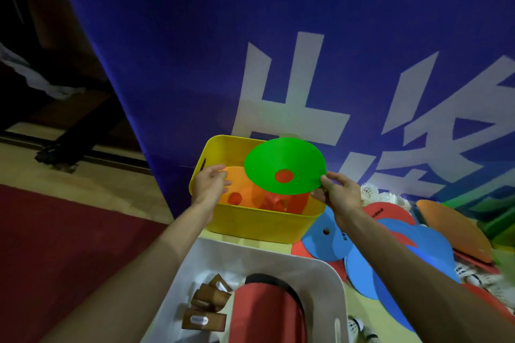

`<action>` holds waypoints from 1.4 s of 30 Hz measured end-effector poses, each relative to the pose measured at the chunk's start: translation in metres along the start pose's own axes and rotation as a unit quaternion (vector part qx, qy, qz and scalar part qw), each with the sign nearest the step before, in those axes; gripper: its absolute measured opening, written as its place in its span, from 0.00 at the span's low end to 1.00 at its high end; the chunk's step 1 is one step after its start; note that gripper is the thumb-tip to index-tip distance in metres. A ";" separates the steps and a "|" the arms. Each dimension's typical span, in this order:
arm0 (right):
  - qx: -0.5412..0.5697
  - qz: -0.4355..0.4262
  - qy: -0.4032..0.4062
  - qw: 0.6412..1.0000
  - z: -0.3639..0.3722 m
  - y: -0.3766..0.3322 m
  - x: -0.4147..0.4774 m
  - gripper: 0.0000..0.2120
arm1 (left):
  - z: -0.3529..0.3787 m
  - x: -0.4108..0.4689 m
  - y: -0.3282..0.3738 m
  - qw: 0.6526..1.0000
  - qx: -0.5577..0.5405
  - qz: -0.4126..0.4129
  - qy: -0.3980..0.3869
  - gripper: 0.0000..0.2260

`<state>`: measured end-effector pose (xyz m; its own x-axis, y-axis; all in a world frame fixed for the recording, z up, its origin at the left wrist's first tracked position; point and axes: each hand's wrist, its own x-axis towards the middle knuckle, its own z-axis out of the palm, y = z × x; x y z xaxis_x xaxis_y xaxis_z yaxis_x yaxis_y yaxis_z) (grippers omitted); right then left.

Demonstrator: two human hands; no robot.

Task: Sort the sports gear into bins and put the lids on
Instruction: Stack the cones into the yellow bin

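Head view: the green disc (281, 159) is a bright, flat round marker with a small round hole at its centre. It hangs tilted over the yellow bin (259, 223), pinched at its right edge by the right hand (338, 195). The left hand (209, 185) hovers at the bin's left rim, fingers loosely curled and holding nothing. Inside the bin lie an orange disc (239, 184) and red ones (295, 200). Blue discs (328, 242) lie spread just right of the bin.
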<state>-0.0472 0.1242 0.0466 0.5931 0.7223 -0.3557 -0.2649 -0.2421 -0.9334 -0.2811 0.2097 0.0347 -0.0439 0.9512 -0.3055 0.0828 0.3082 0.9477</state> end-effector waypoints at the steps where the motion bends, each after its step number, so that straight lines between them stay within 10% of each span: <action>1: -0.010 0.001 -0.003 1.000 0.005 0.001 0.001 0.14 | -0.002 -0.002 0.002 1.000 0.004 0.007 -0.013 0.13; 19: -0.174 0.025 -0.068 0.982 -0.005 0.002 0.011 0.16 | 0.025 -0.041 0.011 0.990 0.076 0.068 -0.098 0.08; 42: -0.204 0.050 -0.006 0.978 -0.374 0.050 0.001 0.12 | 0.270 -0.224 -0.055 0.947 0.173 0.042 -0.266 0.08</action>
<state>0.2243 -0.1291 -0.0182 0.5695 0.6894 -0.4477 0.0062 -0.5482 -0.8363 -0.0069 -0.0162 0.0265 0.4771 0.8179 -0.3216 0.3894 0.1313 0.9117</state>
